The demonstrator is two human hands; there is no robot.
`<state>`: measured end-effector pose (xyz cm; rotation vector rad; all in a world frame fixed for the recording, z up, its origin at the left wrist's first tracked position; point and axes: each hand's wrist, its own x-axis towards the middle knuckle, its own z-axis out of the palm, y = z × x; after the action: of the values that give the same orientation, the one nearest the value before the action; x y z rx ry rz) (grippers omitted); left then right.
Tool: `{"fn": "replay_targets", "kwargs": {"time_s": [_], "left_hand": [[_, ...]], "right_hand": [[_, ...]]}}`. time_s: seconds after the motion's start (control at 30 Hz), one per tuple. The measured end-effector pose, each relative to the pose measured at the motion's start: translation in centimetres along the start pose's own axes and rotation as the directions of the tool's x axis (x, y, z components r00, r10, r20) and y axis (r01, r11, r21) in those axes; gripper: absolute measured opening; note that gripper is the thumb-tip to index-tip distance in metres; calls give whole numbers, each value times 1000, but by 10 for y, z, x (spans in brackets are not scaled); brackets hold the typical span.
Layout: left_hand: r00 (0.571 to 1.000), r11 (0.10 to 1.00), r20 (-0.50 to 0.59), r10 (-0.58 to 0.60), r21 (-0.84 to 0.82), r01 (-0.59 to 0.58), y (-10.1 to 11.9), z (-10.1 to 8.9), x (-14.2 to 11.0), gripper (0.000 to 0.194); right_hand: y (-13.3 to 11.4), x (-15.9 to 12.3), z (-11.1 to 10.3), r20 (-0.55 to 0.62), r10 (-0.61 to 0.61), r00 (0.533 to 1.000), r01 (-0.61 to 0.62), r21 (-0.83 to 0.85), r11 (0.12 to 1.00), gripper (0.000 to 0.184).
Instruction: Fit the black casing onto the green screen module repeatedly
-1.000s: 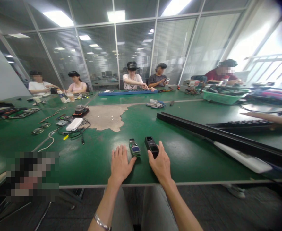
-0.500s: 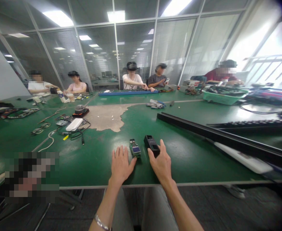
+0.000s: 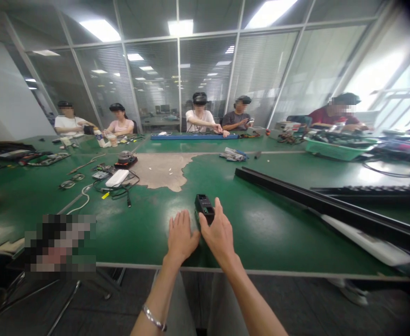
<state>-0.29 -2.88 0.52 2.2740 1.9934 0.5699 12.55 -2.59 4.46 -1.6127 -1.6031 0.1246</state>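
Note:
My right hand (image 3: 218,232) grips the near end of a black plastic device casing (image 3: 205,204), thumb on its left side and fingers along its right. Openings show in the casing's upper face. The small green circuit board with a screen is now mostly hidden at the casing, with only a sliver of green along its left edge; whether it sits inside or beneath, I cannot tell. Just left of the casing, my left hand (image 3: 181,237) rests palm down on the green table (image 3: 149,233), fingers extended and holding nothing.
A long black rail (image 3: 313,200) crosses the right side, beside a white elongated piece (image 3: 367,240). Left lie a white box (image 3: 117,178) with cables and a pair of glasses (image 3: 72,181). A green basket (image 3: 337,148) stands back right. Several people sit across the table.
My right hand has moved the black casing left, over the spot of the circuit board, covering most of it. My left hand stays on the table. The camera view has turned slightly left.

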Motion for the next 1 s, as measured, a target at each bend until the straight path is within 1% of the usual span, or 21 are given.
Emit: {"fn": "replay_targets", "kwargs": {"time_s": [0.1, 0.23, 0.37, 0.57, 0.77, 0.87, 1.0], "left_hand": [[999, 998, -8, -40, -55, 40, -3, 1, 1, 68], [998, 994, -28, -51, -94, 48, -5, 4, 1, 69], [998, 995, -48, -45, -96, 40, -6, 5, 1, 70], [998, 997, -62, -24, -73, 20, -6, 7, 1, 70], [998, 998, -55, -15, -56, 12, -7, 7, 1, 68], [999, 999, -52, -12, -43, 10, -7, 8, 1, 68], [999, 999, -46, -10, -33, 8, -6, 8, 1, 68]], "right_hand": [[-2, -2, 3, -6, -33, 999, 33, -42, 999, 73], [-3, -4, 8, -7, -80, 997, 79, -85, 993, 72], [2, -8, 15, 6, -70, 998, 70, -106, 992, 71], [11, -17, 23, 34, -39, 999, 42, -93, 995, 72], [17, -23, 30, 5, -62, 998, 62, -98, 993, 70], [17, -22, 30, 3, -72, 997, 72, -112, 991, 71], [15, -19, 27, 12, -59, 998, 60, -132, 989, 77]]}}
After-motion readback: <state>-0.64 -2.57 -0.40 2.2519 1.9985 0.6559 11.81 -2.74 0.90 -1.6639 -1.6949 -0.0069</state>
